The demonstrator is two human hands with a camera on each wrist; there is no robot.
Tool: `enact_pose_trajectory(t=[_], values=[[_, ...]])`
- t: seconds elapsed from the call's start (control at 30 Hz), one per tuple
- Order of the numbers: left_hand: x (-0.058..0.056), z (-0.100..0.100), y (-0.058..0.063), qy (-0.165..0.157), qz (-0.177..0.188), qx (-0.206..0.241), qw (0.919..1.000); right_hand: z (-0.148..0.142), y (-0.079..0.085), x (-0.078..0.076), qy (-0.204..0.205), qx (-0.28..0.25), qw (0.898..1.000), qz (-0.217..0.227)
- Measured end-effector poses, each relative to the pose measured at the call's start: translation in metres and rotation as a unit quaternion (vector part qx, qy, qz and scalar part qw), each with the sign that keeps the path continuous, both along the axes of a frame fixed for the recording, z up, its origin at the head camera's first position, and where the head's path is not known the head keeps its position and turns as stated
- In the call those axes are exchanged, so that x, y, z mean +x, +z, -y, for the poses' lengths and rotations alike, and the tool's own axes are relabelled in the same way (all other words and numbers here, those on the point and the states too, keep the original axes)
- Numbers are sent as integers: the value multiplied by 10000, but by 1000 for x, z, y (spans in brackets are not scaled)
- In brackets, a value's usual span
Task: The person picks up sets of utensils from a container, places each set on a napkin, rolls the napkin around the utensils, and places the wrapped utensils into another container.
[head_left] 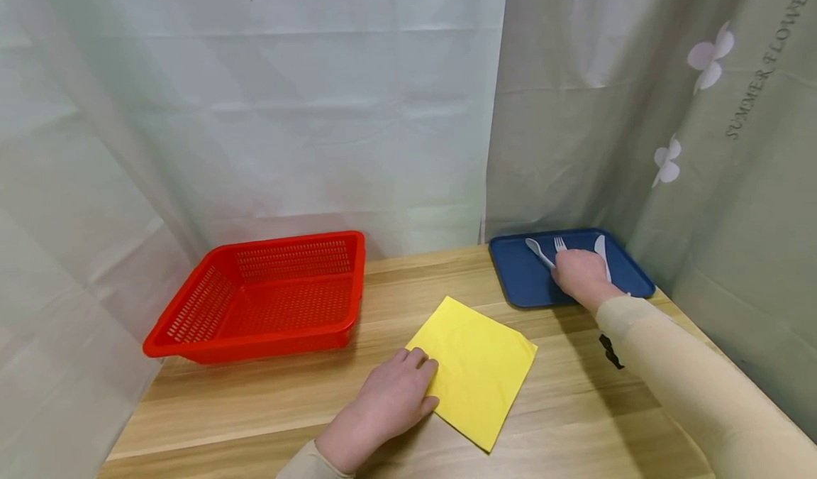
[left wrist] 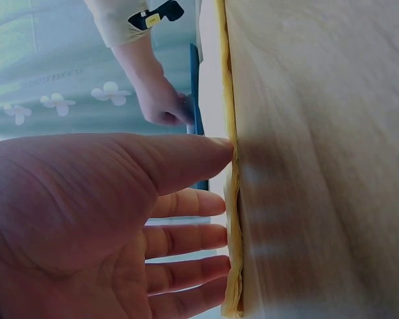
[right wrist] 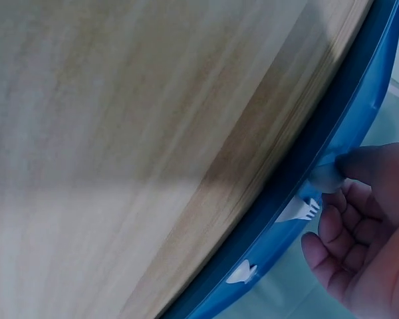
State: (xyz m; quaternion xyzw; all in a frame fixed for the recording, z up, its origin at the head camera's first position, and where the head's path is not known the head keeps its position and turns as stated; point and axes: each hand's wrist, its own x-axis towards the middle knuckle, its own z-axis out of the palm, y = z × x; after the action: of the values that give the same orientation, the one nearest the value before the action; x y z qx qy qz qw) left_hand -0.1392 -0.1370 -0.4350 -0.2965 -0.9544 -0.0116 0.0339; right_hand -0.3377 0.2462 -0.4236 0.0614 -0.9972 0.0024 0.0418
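A folded yellow napkin (head_left: 475, 369) lies flat on the wooden table. My left hand (head_left: 398, 390) rests on its left edge; the fingers (left wrist: 186, 239) are straight, their tips touching it. On the blue tray (head_left: 520, 284) at the back right, my right hand (head_left: 582, 274) reaches down over the white plastic fork (head_left: 559, 243). Its thumb and index finger pinch at the fork's handle, which the hand mostly hides; the tines (right wrist: 310, 210) show beside the fingers. A white spoon (head_left: 537, 249) lies left of this hand, a white knife (head_left: 601, 246) right of it.
A red perforated plastic basket (head_left: 268, 344) stands at the back left of the table. Pale curtains (head_left: 306, 110) enclose the back and sides, close behind the tray and basket. Bare wood (head_left: 408, 291) lies between basket and tray.
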Motion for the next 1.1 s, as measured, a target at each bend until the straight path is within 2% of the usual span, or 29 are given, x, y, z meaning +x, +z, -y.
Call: enact_pose_trajectory(t=[0.37, 0.83, 1.1], values=[[0, 0, 1, -22, 31, -1, 10000, 6, 3, 9, -34, -183, 9998, -118], [1, -1, 2, 36, 93, -5, 10000, 16, 5, 22, 258, -598, 9974, -303], [1, -1, 3, 19, 81, 4, 10000, 28, 9, 35, 482, -755, 9953, -355]])
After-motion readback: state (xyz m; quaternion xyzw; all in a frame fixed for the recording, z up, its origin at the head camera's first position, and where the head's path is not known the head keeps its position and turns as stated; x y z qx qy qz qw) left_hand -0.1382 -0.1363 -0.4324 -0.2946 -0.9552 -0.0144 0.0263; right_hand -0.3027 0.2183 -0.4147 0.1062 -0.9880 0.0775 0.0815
